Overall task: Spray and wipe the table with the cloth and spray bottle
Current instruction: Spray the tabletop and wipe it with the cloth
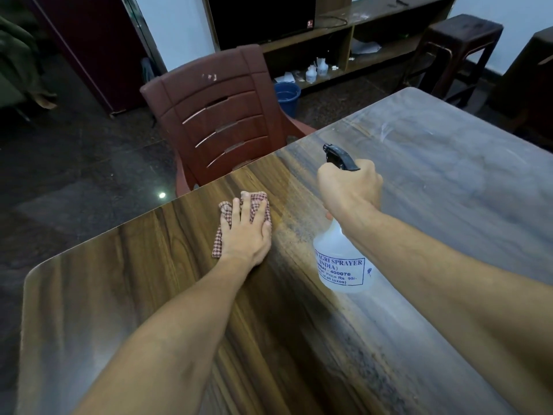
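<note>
Wooden table (125, 283): left hand (246, 235) flat on one cloth (225, 215), right hand (350, 187) gripping one spray bottle (341, 265).

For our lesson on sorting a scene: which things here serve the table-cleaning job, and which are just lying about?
Job:
checked red-and-white cloth under left hand
clear plastic spray bottle in right hand
wooden table

Lying about:
brown plastic chair
blue bucket
dark stool

Home living room: television (260, 19) on shelf unit (347, 34), plastic chair (221, 115).

Table (449, 190) lies bare beyond spray bottle (341, 265); chair (221, 115) crowds its edge.
</note>
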